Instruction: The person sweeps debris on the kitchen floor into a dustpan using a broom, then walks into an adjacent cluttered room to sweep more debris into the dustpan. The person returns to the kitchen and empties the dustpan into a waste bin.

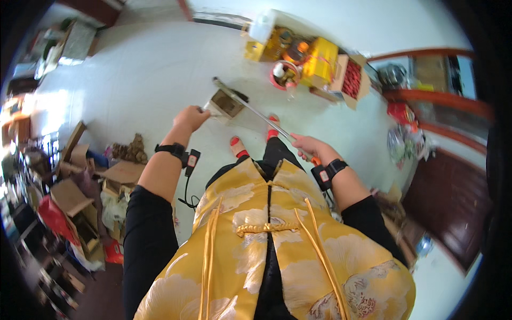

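Note:
My left hand is closed around the pale handle of a white, box-shaped dustpan. The dustpan is at floor level ahead of my feet, and its inside looks brown and dirty. In my right hand is the grip end of a long-handled broom with a silvery metal pole. The pole slants away to the upper left, and the broom head lies at the dustpan's far edge. Whether the bristles touch the dustpan, I cannot tell. Both wrists wear black strapped devices.
Beyond the broom stand a pink bucket, yellow cartons and an open box of red items. Opened cardboard boxes and bags clutter the left. A wooden shelf and a dark brown door panel stand at right.

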The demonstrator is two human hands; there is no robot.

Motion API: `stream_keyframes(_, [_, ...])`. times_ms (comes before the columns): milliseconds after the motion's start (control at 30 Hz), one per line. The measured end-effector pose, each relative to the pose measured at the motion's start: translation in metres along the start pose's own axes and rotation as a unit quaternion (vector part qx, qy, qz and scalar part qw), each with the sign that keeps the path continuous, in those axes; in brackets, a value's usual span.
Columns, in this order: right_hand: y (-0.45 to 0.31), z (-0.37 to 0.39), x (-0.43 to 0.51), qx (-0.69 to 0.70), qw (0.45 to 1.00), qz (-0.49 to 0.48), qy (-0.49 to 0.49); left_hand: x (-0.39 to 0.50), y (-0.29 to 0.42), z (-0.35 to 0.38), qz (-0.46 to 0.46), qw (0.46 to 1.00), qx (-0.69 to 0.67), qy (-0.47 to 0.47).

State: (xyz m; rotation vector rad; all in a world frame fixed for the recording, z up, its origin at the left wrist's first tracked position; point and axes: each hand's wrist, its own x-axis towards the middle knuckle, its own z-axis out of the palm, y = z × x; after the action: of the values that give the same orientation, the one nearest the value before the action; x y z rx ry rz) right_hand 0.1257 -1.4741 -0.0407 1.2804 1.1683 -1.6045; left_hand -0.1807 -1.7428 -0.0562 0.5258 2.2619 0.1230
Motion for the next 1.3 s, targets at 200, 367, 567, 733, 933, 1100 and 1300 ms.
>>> stream_keyframes(200, [0.071, -0.022, -0.06, -0.041, 0.998, -0.011, 0.052, 0.007, -0.014, 0.006, 0.007, 1.0, 0.004, -0.021])
stream_keyframes(367, [0.148, -0.034, -0.116, -0.045, 0.993, -0.006, 0.108, 0.008, -0.009, 0.011, 0.028, 0.999, 0.007, -0.041])
stream_keyframes(567, [0.243, -0.031, -0.137, 0.058, 0.984, 0.026, 0.168, 0.004, 0.018, 0.026, 0.059, 0.996, 0.041, -0.058])
stream_keyframes(733, [0.283, -0.037, -0.128, 0.323, 0.936, 0.012, 0.139, 0.005, 0.042, 0.046, 0.097, 0.992, 0.074, -0.041])
stream_keyframes(933, [0.302, -0.074, -0.102, 0.471, 0.877, -0.021, 0.086, -0.017, 0.083, 0.058, 0.091, 0.992, 0.021, -0.084])
stream_keyframes(1100, [0.345, -0.137, -0.101, 0.47, 0.881, -0.028, 0.043, -0.053, 0.151, 0.069, 0.127, 0.984, 0.069, -0.104])
stream_keyframes(1300, [0.433, -0.212, -0.13, 0.472, 0.876, -0.06, 0.081, -0.089, 0.261, 0.106, 0.133, 0.973, 0.147, -0.115])
